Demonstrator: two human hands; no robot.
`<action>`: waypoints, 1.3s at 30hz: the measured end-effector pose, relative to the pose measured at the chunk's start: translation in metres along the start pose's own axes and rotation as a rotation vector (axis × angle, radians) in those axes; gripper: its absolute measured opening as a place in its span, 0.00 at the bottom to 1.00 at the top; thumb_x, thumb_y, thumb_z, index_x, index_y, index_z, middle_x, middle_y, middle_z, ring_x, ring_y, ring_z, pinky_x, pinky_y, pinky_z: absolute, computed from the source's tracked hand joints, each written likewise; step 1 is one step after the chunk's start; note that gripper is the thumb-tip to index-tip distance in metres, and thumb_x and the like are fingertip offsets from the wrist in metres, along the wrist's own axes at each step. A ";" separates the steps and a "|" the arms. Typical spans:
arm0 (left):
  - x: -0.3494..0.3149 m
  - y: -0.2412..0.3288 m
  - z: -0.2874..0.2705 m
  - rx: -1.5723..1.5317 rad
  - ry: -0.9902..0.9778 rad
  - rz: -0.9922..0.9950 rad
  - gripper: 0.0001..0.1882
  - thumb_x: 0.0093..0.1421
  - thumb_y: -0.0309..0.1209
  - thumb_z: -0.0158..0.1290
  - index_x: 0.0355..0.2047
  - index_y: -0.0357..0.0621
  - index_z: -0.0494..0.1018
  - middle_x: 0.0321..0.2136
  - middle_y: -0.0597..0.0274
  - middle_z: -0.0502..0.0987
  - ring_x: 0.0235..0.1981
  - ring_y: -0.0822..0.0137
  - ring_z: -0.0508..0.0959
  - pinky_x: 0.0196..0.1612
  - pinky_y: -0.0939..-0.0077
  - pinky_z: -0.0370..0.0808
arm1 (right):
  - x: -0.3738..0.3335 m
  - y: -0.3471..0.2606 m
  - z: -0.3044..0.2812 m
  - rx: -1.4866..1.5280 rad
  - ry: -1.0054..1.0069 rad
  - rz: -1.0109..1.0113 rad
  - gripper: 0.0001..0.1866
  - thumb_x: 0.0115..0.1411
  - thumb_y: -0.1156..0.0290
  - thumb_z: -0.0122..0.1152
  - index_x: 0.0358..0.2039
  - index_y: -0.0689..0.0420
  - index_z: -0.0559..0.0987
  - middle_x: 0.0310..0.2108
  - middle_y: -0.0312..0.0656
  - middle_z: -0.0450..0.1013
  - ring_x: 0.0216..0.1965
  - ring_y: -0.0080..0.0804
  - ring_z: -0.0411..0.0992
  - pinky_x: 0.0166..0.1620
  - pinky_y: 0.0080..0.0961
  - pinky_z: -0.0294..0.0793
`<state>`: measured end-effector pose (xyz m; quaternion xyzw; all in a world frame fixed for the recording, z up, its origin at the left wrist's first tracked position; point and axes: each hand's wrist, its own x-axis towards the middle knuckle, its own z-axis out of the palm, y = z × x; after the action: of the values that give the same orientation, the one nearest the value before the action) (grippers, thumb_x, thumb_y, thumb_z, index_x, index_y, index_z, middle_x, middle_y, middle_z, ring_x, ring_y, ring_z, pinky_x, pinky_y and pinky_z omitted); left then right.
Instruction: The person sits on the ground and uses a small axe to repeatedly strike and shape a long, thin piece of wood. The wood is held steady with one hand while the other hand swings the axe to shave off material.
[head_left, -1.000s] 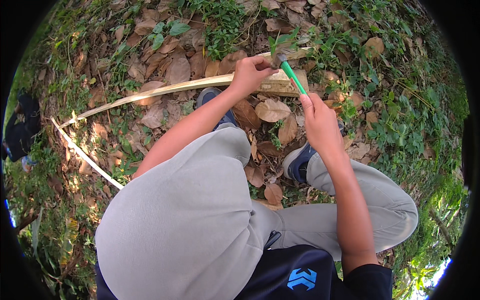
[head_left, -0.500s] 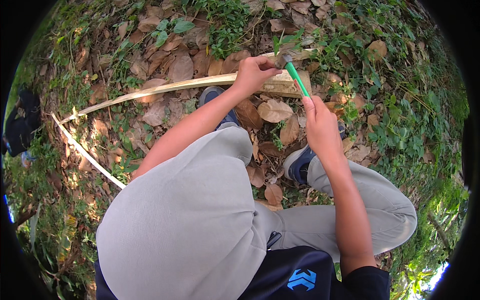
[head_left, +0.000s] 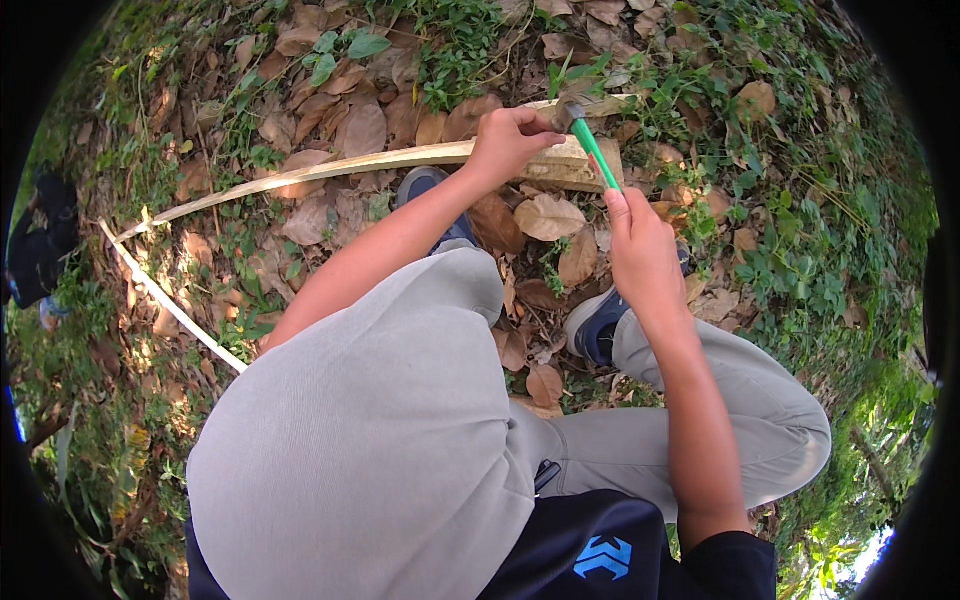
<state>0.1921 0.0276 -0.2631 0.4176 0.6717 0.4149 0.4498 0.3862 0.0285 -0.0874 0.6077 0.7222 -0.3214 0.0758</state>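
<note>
Gripping hammer (head_left: 593,148) by green handle in closed right hand (head_left: 640,240), with metal end up-left beside left hand (head_left: 505,148). Bunching left fingertips nearly together, cannot tell on what, if anything. Facing wooden block (head_left: 572,177) up-left of right grip, nearer left hand, with left-to-right long axis, near pale strip (head_left: 400,160).

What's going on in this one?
A person is working outdoors over leaf-strewn ground. The right hand grips a green-handled hammer, its head close to the fingertips of the left hand. The left hand is at a long pale wooden strip, next to a thicker wooden block; whether its fingers pinch something small can't be made out. Another pale strip lies at the left, meeting the long one near its far end.
</note>
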 end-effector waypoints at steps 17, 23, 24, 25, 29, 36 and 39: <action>-0.001 -0.003 0.003 -0.117 0.013 0.059 0.12 0.56 0.33 0.71 0.35 0.37 0.86 0.28 0.59 0.87 0.29 0.74 0.83 0.36 0.75 0.79 | -0.006 -0.008 -0.008 0.093 0.034 -0.026 0.23 0.79 0.49 0.39 0.48 0.55 0.74 0.29 0.61 0.78 0.36 0.70 0.77 0.37 0.63 0.71; -0.001 -0.002 0.003 -0.123 0.003 0.033 0.12 0.57 0.33 0.71 0.35 0.37 0.86 0.28 0.59 0.87 0.29 0.74 0.83 0.37 0.75 0.79 | -0.004 -0.005 0.001 -0.087 0.003 0.008 0.23 0.79 0.49 0.38 0.48 0.55 0.74 0.29 0.61 0.79 0.36 0.71 0.77 0.38 0.64 0.71; -0.001 -0.002 0.002 -0.100 -0.001 0.016 0.12 0.57 0.33 0.71 0.35 0.36 0.86 0.28 0.59 0.87 0.30 0.74 0.83 0.37 0.75 0.79 | -0.003 -0.003 0.004 -0.096 0.008 0.012 0.23 0.79 0.49 0.38 0.48 0.55 0.74 0.29 0.61 0.79 0.36 0.71 0.77 0.38 0.64 0.71; -0.001 -0.001 0.002 -0.072 -0.008 -0.013 0.12 0.57 0.33 0.71 0.35 0.36 0.86 0.28 0.59 0.87 0.30 0.74 0.83 0.37 0.75 0.79 | -0.002 -0.001 0.007 -0.103 0.015 0.023 0.23 0.79 0.49 0.38 0.48 0.55 0.74 0.29 0.61 0.79 0.36 0.71 0.76 0.38 0.64 0.71; -0.001 -0.002 0.003 -0.088 0.007 0.017 0.13 0.56 0.34 0.71 0.35 0.36 0.86 0.28 0.59 0.87 0.29 0.74 0.83 0.36 0.75 0.78 | 0.002 0.003 -0.003 -0.074 -0.012 0.005 0.22 0.79 0.49 0.38 0.48 0.55 0.73 0.30 0.62 0.79 0.37 0.72 0.76 0.38 0.65 0.71; -0.002 0.000 0.000 -0.069 -0.003 0.041 0.13 0.56 0.35 0.71 0.35 0.37 0.86 0.27 0.59 0.86 0.28 0.74 0.82 0.34 0.74 0.77 | -0.002 -0.003 -0.003 0.001 -0.008 0.032 0.21 0.79 0.50 0.39 0.47 0.55 0.73 0.31 0.63 0.79 0.39 0.72 0.76 0.39 0.65 0.71; -0.002 0.004 -0.001 -0.037 -0.001 0.008 0.13 0.56 0.35 0.71 0.34 0.36 0.85 0.27 0.59 0.86 0.27 0.74 0.82 0.34 0.74 0.77 | 0.000 -0.001 0.007 -0.077 -0.030 0.016 0.22 0.79 0.50 0.39 0.46 0.56 0.73 0.31 0.64 0.78 0.38 0.73 0.76 0.39 0.64 0.71</action>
<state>0.1921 0.0269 -0.2584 0.4121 0.6619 0.4288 0.4562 0.3832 0.0243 -0.0926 0.6051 0.7281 -0.3018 0.1126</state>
